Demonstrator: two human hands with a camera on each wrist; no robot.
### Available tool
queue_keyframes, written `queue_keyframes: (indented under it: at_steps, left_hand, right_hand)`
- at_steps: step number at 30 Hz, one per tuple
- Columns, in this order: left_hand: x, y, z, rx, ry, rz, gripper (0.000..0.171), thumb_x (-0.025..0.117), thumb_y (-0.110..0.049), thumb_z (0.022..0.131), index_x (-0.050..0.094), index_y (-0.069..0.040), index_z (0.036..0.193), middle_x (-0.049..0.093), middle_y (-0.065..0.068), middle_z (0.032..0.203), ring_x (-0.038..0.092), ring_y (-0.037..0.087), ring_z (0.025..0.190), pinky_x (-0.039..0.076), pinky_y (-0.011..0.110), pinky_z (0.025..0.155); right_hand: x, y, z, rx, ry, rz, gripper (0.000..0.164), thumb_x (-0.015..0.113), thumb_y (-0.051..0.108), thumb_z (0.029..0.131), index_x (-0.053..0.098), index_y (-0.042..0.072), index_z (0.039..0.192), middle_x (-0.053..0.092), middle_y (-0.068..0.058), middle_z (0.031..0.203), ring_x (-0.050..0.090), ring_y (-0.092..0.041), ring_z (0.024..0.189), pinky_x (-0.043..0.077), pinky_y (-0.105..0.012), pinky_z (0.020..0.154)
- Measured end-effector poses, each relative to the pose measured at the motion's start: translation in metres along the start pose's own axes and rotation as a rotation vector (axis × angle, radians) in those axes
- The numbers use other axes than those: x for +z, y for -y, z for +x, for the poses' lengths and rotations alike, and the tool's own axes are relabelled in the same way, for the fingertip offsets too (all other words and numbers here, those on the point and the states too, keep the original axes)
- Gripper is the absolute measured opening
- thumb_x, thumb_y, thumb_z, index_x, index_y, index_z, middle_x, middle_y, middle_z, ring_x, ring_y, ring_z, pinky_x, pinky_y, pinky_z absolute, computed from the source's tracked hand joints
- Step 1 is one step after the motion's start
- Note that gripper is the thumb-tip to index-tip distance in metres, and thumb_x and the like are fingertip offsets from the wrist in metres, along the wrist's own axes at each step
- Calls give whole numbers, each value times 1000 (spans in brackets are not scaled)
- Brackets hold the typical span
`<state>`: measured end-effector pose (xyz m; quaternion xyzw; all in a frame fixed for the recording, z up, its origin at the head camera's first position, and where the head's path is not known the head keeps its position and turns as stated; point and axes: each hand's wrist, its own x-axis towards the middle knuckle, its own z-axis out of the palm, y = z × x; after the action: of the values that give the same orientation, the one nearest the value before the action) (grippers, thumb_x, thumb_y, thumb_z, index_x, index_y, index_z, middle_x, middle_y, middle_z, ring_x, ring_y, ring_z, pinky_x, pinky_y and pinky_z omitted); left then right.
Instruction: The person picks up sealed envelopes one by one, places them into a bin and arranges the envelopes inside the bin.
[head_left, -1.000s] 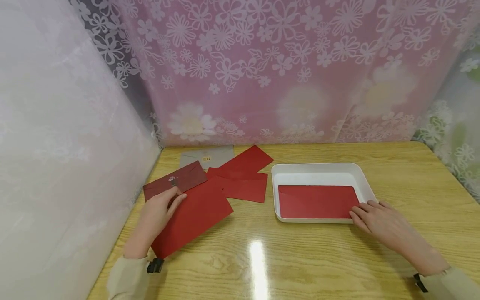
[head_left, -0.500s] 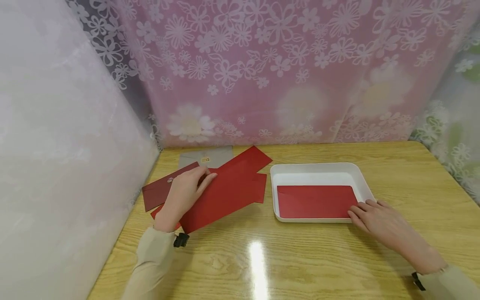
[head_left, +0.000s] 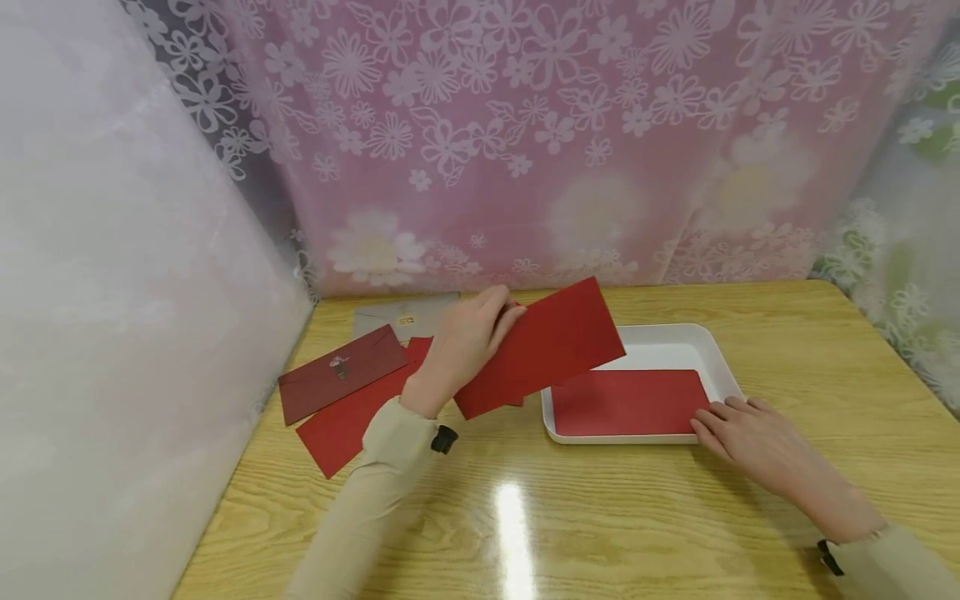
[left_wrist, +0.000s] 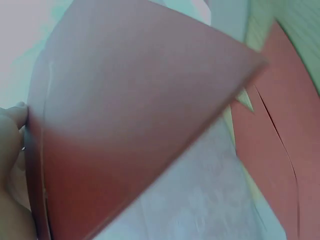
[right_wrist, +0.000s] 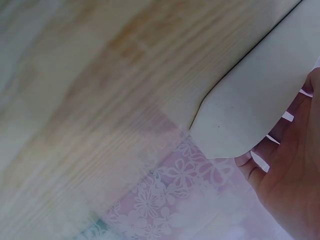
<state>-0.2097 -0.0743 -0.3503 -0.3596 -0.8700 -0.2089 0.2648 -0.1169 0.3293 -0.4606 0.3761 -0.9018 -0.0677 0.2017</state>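
In the head view my left hand point(head_left: 467, 343) pinches a flat red envelope point(head_left: 551, 346) by its upper left part. The envelope is raised and tilted, and its right end overlaps the white tray point(head_left: 667, 354). In the left wrist view that same envelope point(left_wrist: 125, 100) fills much of the picture, with fingers point(left_wrist: 11, 145) at its edge. Another red envelope point(head_left: 630, 404) lies flat in the tray. My right hand point(head_left: 765, 442) holds the tray's front right corner. The right wrist view shows its fingers over the rim of the tray point(right_wrist: 240, 105), fingertips hidden behind it.
A dark red envelope point(head_left: 341, 375), a grey envelope point(head_left: 382, 319) and a red envelope point(head_left: 345, 425) lie on the left of the wooden table point(head_left: 600, 517). More red paper is partly hidden behind my left hand. A floral curtain point(head_left: 465, 150) hangs along the back edge.
My left hand has carried the red envelope rightward and up from the pile, until its end overlaps the tray. My right hand stays at the tray's corner.
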Motion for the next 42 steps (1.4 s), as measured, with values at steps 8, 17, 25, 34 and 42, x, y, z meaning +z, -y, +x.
queue_keyframes:
  at_steps: [8, 17, 25, 34, 42]
  left_hand:
    - [40, -28, 42, 82, -27, 3, 21, 59, -30, 105, 60, -10, 99, 60, -2, 84, 48, 10, 61, 40, 23, 55]
    - [85, -45, 61, 118, -7, -40, 21, 58, -32, 104, 62, -12, 104, 62, -5, 87, 53, 6, 63, 42, 19, 59]
    - [113, -53, 59, 117, 109, 9, 24, 57, -40, 103, 60, -17, 96, 55, -12, 77, 44, 1, 57, 32, 15, 54]
    - [126, -59, 51, 119, 310, 88, 27, 64, -47, 96, 65, -20, 93, 63, -14, 81, 48, 0, 58, 34, 16, 58]
    - [131, -62, 46, 107, 468, 122, 21, 64, -34, 101, 74, -24, 115, 71, -12, 105, 67, 3, 90, 49, 14, 76]
  right_hand:
    - [1, 2, 2, 56, -32, 27, 85, -4, 44, 108, 71, 7, 96, 65, -4, 89, 59, -27, 79, 52, -45, 71]
    - [0, 0, -3, -5, 19, -7, 83, -5, 38, 108, 70, 5, 103, 66, -7, 96, 60, -29, 85, 53, -48, 76]
    - [5, 1, -1, 18, -52, -4, 80, -1, 38, 110, 69, 6, 93, 63, -5, 85, 57, -25, 74, 51, -43, 68]
    - [1, 1, 0, 53, 3, 12, 90, -8, 43, 106, 73, 4, 100, 69, -8, 92, 62, -30, 83, 54, -47, 72]
    - [3, 2, 0, 81, 1, 34, 90, -6, 47, 107, 74, 4, 100, 70, -9, 95, 64, -33, 88, 54, -50, 76]
